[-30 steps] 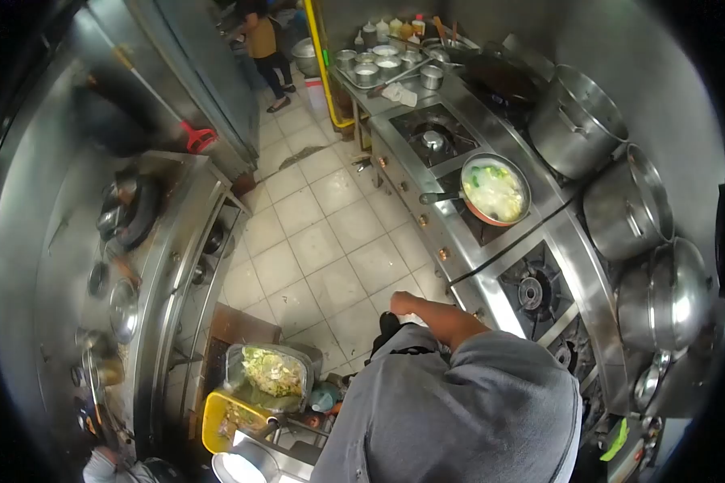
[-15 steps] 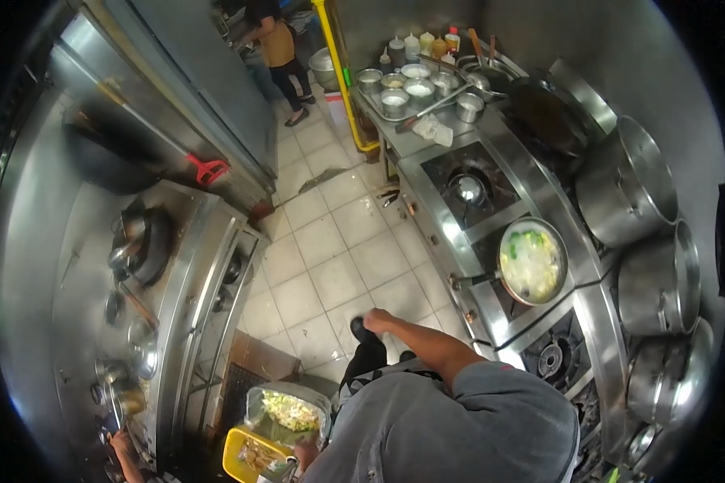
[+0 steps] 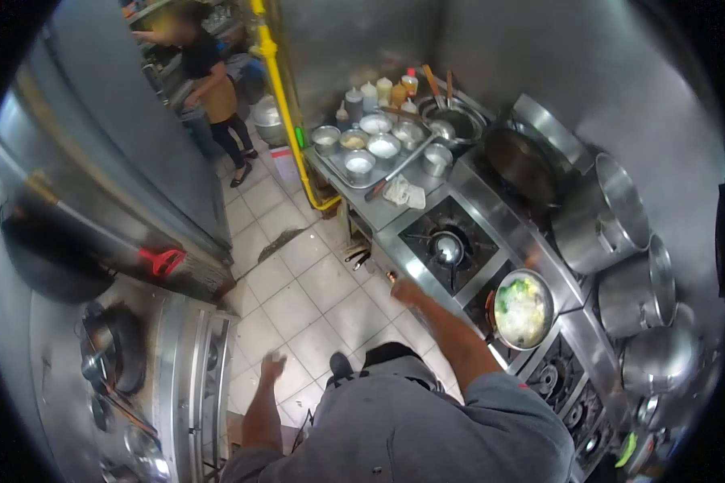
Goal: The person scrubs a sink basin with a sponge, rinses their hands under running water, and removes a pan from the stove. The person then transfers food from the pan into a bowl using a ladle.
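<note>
My right hand (image 3: 408,293) is by the front edge of the stove (image 3: 415,262), its fingers curled close beside a control knob (image 3: 392,276). Whether it grips a knob is hidden. My left hand (image 3: 272,367) hangs over the tiled floor with the fingers loosely apart, and nothing shows in it. Beyond my right forearm a frying pan (image 3: 524,309) sits on a burner, with pale and green pieces in cloudy, bubbling liquid. A ladle (image 3: 447,248) rests on the burner to the left of the pan.
Large steel pots (image 3: 602,217) line the stove's back. Seasoning bowls (image 3: 359,166), squeeze bottles and a cloth (image 3: 404,193) occupy the side counter. A yellow pipe (image 3: 275,88) stands at its corner. On the left is another counter with a dark wok (image 3: 125,346). A co-worker (image 3: 213,88) stands farther back.
My left hand has left the yellow and clear bins, which have gone from view. My right hand has moved to the stove front. My view has turned and shifted.
</note>
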{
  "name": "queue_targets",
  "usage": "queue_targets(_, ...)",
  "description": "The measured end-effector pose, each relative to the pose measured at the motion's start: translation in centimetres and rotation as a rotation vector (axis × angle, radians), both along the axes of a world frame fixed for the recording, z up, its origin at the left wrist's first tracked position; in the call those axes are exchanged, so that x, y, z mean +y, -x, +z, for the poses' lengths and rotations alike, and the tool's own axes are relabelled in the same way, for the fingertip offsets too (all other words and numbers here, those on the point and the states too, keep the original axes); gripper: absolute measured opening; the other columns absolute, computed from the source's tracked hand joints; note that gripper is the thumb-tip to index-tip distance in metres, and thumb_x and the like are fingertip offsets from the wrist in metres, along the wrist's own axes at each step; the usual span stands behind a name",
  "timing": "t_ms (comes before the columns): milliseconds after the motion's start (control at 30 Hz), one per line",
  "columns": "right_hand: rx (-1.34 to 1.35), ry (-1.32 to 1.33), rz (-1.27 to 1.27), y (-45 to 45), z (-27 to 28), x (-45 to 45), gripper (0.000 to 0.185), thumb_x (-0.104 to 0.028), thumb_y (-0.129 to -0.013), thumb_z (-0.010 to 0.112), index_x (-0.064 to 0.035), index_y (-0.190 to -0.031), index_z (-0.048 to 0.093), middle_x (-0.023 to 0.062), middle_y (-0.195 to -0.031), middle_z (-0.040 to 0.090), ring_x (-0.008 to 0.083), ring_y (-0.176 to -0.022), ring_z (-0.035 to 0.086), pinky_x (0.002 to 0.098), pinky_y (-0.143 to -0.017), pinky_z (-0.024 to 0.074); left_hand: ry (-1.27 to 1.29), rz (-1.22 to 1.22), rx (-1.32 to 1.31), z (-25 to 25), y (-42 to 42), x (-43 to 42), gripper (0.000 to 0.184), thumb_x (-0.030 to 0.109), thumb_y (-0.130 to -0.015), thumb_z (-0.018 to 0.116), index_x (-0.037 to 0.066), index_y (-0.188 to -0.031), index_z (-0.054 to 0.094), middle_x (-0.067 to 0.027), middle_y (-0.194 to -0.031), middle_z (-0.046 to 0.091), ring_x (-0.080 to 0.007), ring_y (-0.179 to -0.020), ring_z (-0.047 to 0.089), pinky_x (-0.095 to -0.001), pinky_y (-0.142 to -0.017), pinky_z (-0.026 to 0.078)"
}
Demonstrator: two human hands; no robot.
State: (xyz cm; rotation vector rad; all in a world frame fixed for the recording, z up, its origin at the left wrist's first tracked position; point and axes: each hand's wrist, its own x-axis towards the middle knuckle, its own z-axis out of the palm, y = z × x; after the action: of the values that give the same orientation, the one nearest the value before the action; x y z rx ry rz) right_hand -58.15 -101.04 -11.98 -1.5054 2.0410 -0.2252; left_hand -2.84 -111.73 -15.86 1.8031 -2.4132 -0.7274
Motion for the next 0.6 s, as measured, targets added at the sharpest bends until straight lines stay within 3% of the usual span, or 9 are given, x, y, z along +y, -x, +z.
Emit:
queue_targets(33,-0.08,-0.097,-0.184,1.7,2.3,-1.9,0.02,-0.025,-0.083,0.06,-0.0104,-0.086,0.074,0.0162,-0.093,0.072,0.0329,-0.089,0.069,0.0436,-0.075,0.0529,-0.323,0.075,0.151,0.1,2.7,-5.1,0.054,0.045,-0.086,0.069,0.002,-0.119,0.064,-0.0242,-0.118,0.066,-0.04,-0.115,0.061,-0.0446,-0.097,0.049)
queue_targets(67,-0.141,-0.178,-0.369,3.2,5.0,-3.9,0.019,-0.025,-0.083,0.061,-0.0113,-0.086,0.074,0.0156,-0.094,0.072,0.0323,-0.09,0.069,0.0429,-0.074,0.0528,-0.242,-0.032,0.177,2.9,6.4,-8.6,0.054,0.045,-0.086,0.069,0.002,-0.118,0.064,-0.0235,-0.112,0.068,-0.0393,-0.107,0.064,-0.0441,-0.094,0.051)
queue_targets(100,0.191,0.102,0.126,7.3,2.2,-6.0,0.02,-0.025,-0.083,0.061,-0.0096,-0.088,0.073,0.0165,-0.097,0.072,0.0348,-0.095,0.067,0.0448,-0.079,0.0527,-0.257,-0.127,0.235,5.4,9.9,-11.7,0.049,0.041,-0.087,0.07,0.003,-0.118,0.064,-0.0214,-0.105,0.07,-0.0356,-0.1,0.067,-0.0418,-0.09,0.052)
queue_targets(133,0.041,0.213,-0.262,8.4,3.6,-7.9,0.026,-0.026,-0.082,0.064,-0.0086,-0.099,0.073,0.0197,-0.1,0.07,0.0373,-0.101,0.065,0.046,-0.086,0.0516,-0.22,-0.14,0.291,6.9,13.0,-14.4,0.047,0.038,-0.087,0.07,0.003,-0.118,0.064,-0.0202,-0.101,0.071,-0.0333,-0.096,0.068,-0.0409,-0.087,0.053)
queue_targets(233,-0.004,0.397,-0.55,11.6,6.2,-12.3,0.041,-0.024,-0.079,0.067,-0.0051,-0.116,0.066,0.0256,-0.112,0.066,0.0399,-0.107,0.062,0.0447,-0.095,0.0488,-0.182,-0.163,0.347,15.0,20.0,-17.8,0.043,0.032,-0.089,0.069,0.005,-0.121,0.062,-0.0168,-0.092,0.072,-0.0282,-0.088,0.069,-0.0392,-0.08,0.054)
queue_targets(433,0.035,0.297,-0.49,16.6,7.9,-19.8,0.051,-0.015,-0.078,0.067,-0.004,-0.128,0.059,0.0263,-0.137,0.051,0.0426,-0.124,0.051,0.0447,-0.105,0.043,-0.236,-0.518,0.047,16.4,19.9,-22.1,0.048,0.038,-0.089,0.07,0.005,-0.123,0.061,-0.0148,-0.092,0.072,-0.0267,-0.088,0.07,-0.0387,-0.076,0.055)
queue_targets(467,0.099,0.251,-0.394,17.4,6.7,-20.7,0.055,-0.014,-0.078,0.068,-0.0048,-0.131,0.057,0.0264,-0.143,0.046,0.0424,-0.13,0.046,0.0439,-0.109,0.0404,-0.59,-0.292,-0.046,16.8,20.2,-23.2,0.052,0.039,-0.089,0.071,0.003,-0.125,0.06,-0.0131,-0.094,0.073,-0.0247,-0.083,0.07,-0.0377,-0.071,0.056)
queue_targets(533,0.2,0.171,-0.201,19.6,5.1,-21.6,0.063,-0.009,-0.08,0.064,-0.0075,-0.142,0.049,0.0247,-0.154,0.034,0.0388,-0.142,0.036,0.0421,-0.116,0.0335,-0.795,-0.086,0.055,11.6,17.2,-27.0,0.053,0.039,-0.089,0.071,0.002,-0.126,0.061,-0.0124,-0.095,0.073,-0.0231,-0.077,0.07,-0.0365,-0.067,0.057)
queue_targets(600,0.195,0.195,-0.263,22.8,4.5,-22.5,0.063,-0.007,-0.083,0.06,-0.0085,-0.144,0.046,0.023,-0.156,0.031,0.0383,-0.143,0.035,0.0435,-0.116,0.0333,-0.685,-0.14,-0.038,13.5,18.9,-29.5,0.054,0.038,-0.088,0.07,-0.002,-0.123,0.062,-0.0161,-0.089,0.072,-0.0219,-0.077,0.07,-0.0358,-0.07,0.056)
